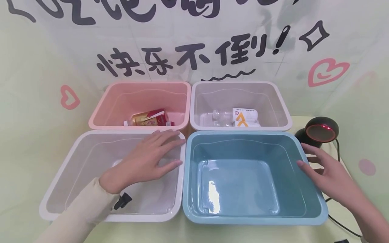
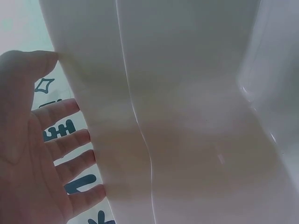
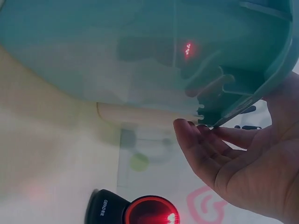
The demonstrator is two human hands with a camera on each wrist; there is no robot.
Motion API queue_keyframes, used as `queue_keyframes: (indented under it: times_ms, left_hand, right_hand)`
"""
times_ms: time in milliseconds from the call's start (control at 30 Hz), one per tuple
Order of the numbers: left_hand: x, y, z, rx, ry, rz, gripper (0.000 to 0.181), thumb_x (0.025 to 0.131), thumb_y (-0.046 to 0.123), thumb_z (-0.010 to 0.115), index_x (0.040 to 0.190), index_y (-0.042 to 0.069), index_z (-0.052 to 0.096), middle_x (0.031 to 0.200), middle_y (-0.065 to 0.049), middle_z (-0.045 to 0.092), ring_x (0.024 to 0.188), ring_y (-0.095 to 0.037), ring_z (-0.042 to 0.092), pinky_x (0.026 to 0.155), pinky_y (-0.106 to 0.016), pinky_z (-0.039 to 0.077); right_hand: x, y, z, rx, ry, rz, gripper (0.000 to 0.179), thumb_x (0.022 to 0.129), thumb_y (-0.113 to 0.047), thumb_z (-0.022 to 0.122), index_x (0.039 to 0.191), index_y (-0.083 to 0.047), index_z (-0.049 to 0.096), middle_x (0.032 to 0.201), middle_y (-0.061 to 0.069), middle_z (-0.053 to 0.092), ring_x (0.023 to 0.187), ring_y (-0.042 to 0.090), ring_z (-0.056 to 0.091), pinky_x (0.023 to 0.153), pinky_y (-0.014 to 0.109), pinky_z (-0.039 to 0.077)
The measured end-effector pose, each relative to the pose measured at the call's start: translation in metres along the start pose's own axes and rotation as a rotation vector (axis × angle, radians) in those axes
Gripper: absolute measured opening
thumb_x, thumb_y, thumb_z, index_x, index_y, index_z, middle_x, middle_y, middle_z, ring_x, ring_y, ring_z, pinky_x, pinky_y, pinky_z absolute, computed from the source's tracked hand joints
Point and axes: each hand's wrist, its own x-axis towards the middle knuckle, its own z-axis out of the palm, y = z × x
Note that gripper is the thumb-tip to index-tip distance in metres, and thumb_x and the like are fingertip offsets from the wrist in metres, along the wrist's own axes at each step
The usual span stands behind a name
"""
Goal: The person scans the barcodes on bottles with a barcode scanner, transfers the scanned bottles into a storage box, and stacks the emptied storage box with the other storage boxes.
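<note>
My left hand (image 1: 149, 158) reaches over the front-left pale grey bin (image 1: 82, 175), fingers spread and loosely bent. Its fingertips lie at the bin's inner right rim; in the left wrist view the thumb and fingers (image 2: 84, 163) meet the bin's edge. At the right rim of the blue bin (image 1: 237, 189) is my right hand (image 1: 331, 175), thumb near the rim and fingers loosely bent on the outer side. From below, in the right wrist view, the fingers (image 3: 201, 154) show beside the bin's rim. Neither hand visibly holds anything.
Behind stand a pink bin (image 1: 103, 114) with a red-and-gold labelled bottle (image 1: 150, 118) and a grey bin (image 1: 273, 114) with clear, white-labelled bottles (image 1: 244, 115). A black scanner-like device (image 1: 322, 130) glows red at right, its cable (image 1: 343, 226) trailing forward.
</note>
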Motion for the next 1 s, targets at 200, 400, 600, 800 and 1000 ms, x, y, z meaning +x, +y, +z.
queue_keyframes:
  times_ms: [200, 400, 600, 800, 1000]
  left_hand:
    - [0.005, 0.002, -0.001, 0.002, -0.007, 0.005, 0.065, 0.099, 0.058, 0.065, 0.154, 0.026, 0.056, 0.164, -0.003, 0.049, 0.157, -0.026, 0.040, 0.131, -0.056, 0.031]
    - [0.006, 0.003, 0.000, -0.006, -0.001, 0.009, 0.064, 0.098, 0.057, 0.067, 0.153, 0.026, 0.057, 0.162, -0.002, 0.050, 0.155, -0.026, 0.043, 0.130, -0.057, 0.033]
    - [0.006, 0.003, -0.002, -0.001, 0.018, 0.013, 0.063, 0.099, 0.055, 0.067, 0.153, 0.025, 0.057, 0.163, -0.004, 0.050, 0.156, -0.028, 0.042, 0.130, -0.058, 0.033]
    - [0.006, 0.002, -0.002, 0.022, 0.040, 0.014, 0.064, 0.098, 0.055, 0.066, 0.153, 0.024, 0.056, 0.161, -0.005, 0.052, 0.152, -0.029, 0.045, 0.128, -0.058, 0.037]
    - [0.004, 0.001, 0.005, 0.036, 0.075, 0.009, 0.061, 0.098, 0.055, 0.066, 0.150, 0.025, 0.059, 0.159, -0.005, 0.054, 0.150, -0.029, 0.047, 0.126, -0.058, 0.039]
  right_hand:
    - [-0.010, 0.008, 0.000, -0.025, 0.027, 0.069, 0.053, 0.102, -0.018, 0.070, 0.151, -0.006, 0.055, 0.116, -0.047, 0.049, 0.096, -0.027, 0.053, 0.062, 0.016, 0.056]
    - [-0.013, 0.013, 0.000, 0.037, 0.004, 0.110, 0.046, 0.103, -0.016, 0.068, 0.146, -0.004, 0.057, 0.094, -0.023, 0.061, 0.077, -0.005, 0.068, 0.061, 0.019, 0.055]
    - [-0.014, 0.019, -0.005, 0.137, -0.010, 0.144, 0.041, 0.104, -0.013, 0.066, 0.144, -0.015, 0.059, 0.096, -0.017, 0.059, 0.080, -0.004, 0.070, 0.064, 0.017, 0.057]
    - [-0.013, 0.018, -0.010, 0.153, -0.072, 0.181, 0.048, 0.106, -0.015, 0.060, 0.153, -0.009, 0.050, 0.102, -0.007, 0.060, 0.085, -0.002, 0.072, 0.067, 0.023, 0.061]
    - [-0.014, 0.020, -0.015, 0.168, -0.119, 0.185, 0.049, 0.107, -0.014, 0.059, 0.154, -0.014, 0.049, 0.103, -0.015, 0.062, 0.082, 0.003, 0.073, 0.063, 0.030, 0.062]
